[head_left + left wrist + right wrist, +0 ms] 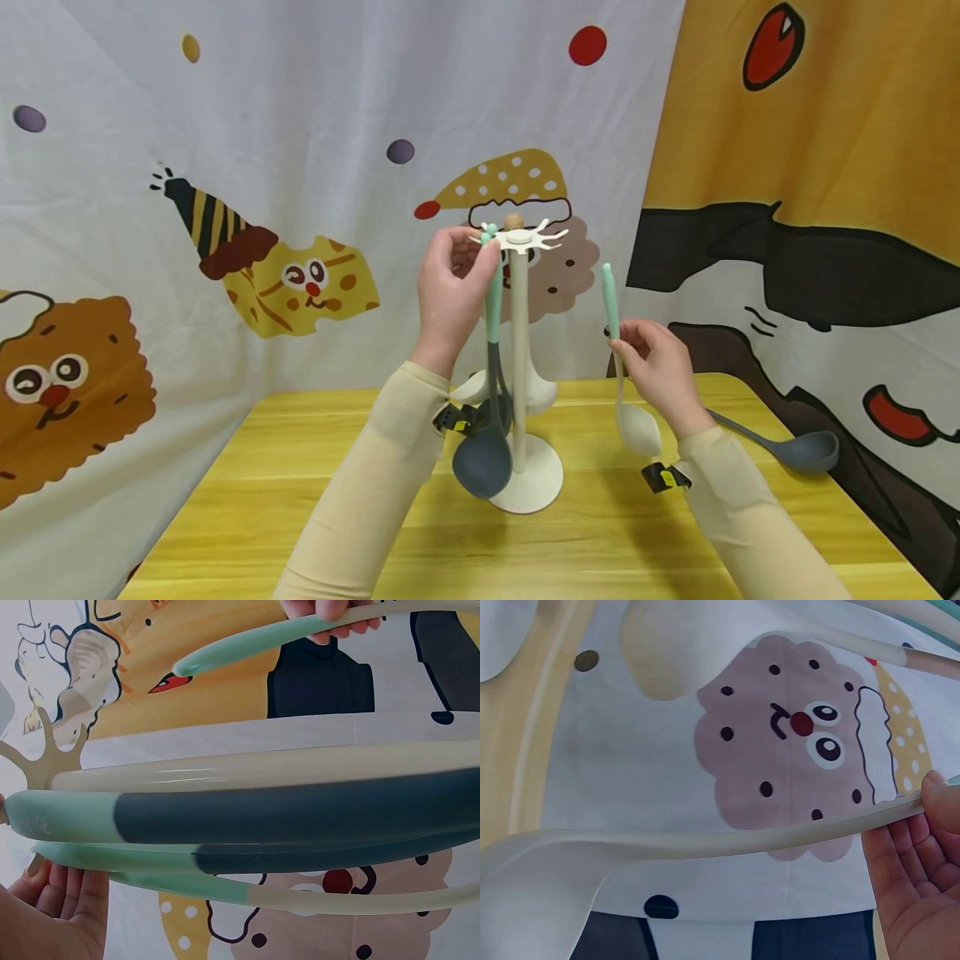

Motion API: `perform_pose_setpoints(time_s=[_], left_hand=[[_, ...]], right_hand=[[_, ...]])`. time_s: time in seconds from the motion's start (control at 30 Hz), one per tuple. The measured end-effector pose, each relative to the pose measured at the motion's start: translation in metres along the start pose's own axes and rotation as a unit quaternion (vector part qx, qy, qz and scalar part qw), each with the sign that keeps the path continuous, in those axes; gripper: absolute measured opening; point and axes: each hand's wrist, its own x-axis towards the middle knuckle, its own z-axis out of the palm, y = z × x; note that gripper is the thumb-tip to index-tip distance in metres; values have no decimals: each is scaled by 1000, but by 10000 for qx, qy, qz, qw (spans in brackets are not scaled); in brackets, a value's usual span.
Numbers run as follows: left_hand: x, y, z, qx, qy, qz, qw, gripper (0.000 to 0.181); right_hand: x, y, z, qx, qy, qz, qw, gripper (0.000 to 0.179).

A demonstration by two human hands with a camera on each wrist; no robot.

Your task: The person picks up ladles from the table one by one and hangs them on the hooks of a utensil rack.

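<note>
My left hand point(453, 279) is at the top of a cream utensil rack point(519, 358), thumb and fingers pinching the mint handle end of a dark grey spoon point(482, 462) beside the hooks. That spoon hangs bowl down, in front of another dark utensil point(504, 408). To the right of the rack, my right hand point(660, 367) grips a white spoon point(639, 431) where its mint handle meets the pale shaft. It stands nearly upright, its bowl low. In the right wrist view, thumb and fingers pinch the spoon's shaft point(780, 838).
White utensils, one a ladle-like shape point(540, 392), hang at the back of the rack. A dark grey ladle point(806, 452) lies on the wooden table point(300, 500) at the right, beyond my right wrist. A printed cloth point(337, 125) stands close behind the table.
</note>
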Motion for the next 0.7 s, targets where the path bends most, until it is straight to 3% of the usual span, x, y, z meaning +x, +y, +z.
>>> perform_pose_setpoints(time_s=[0.3,0.7], left_hand=[[0,1,0,-1,-12,-17,10000,26],[0,0,0,32,-14,-17,10000,27]], right_hand=[[9,-14,-1,278,-157,151,9994,17],[19,-30,1,445,-13,-34,9990,15]])
